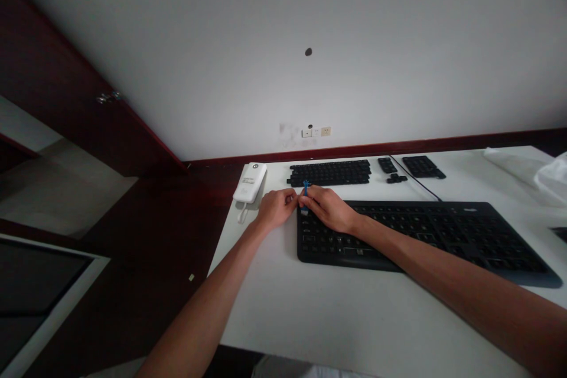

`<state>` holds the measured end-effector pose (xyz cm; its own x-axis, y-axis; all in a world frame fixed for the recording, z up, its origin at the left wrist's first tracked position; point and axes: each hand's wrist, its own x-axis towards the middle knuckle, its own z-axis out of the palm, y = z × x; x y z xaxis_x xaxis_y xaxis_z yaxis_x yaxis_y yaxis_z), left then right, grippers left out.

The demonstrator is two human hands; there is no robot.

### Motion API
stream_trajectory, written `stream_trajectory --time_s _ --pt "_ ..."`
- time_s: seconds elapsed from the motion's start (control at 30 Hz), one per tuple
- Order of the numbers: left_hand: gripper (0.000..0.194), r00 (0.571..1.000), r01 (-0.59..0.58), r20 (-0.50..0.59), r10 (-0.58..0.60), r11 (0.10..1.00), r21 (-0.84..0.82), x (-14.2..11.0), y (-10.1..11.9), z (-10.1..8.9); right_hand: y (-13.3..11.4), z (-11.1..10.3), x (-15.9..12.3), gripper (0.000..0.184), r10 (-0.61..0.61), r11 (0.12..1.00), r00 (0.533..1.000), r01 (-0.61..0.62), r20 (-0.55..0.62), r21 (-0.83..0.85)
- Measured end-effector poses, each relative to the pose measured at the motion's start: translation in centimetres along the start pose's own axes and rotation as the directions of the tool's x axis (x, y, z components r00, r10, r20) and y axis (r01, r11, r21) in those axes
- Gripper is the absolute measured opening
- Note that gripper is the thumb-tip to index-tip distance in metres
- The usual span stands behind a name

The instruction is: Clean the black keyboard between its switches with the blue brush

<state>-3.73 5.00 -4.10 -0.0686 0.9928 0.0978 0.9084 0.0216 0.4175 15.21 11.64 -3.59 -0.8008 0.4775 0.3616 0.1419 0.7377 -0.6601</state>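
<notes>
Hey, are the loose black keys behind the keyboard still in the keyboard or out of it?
Out. The loose keys lie in rows on the white table, behind and apart from the keyboard.

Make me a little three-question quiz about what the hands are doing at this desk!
1. True or false: the right hand holds a small blue tool above the top left corner of the black keyboard.
2. What lies behind that keyboard? A) rows of loose black keycaps B) a red mug C) a laptop
3. Which white thing lies on the white table left of the left hand?

Key: 1 true. 2 A. 3 The white power bank with its short cable.
</notes>
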Motion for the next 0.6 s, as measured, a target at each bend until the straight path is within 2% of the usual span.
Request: stream_trajectory --time_s 0.37,0.6 --pt "0.038 1.000 -0.014 -0.005 0.014 1.000 0.008 0.05 -0.08 0.03 0.07 0.07 -0.12 0.037 0.018 0.999 1.000 -0.019 -0.012 -0.038" --pt "0.036 1.000 0.002 -0.002 -0.002 1.000 0.012 0.05 -0.04 0.06 0.02 0.03 -0.06 0.037 -0.018 1.000 1.000 0.018 -0.001 -0.016"
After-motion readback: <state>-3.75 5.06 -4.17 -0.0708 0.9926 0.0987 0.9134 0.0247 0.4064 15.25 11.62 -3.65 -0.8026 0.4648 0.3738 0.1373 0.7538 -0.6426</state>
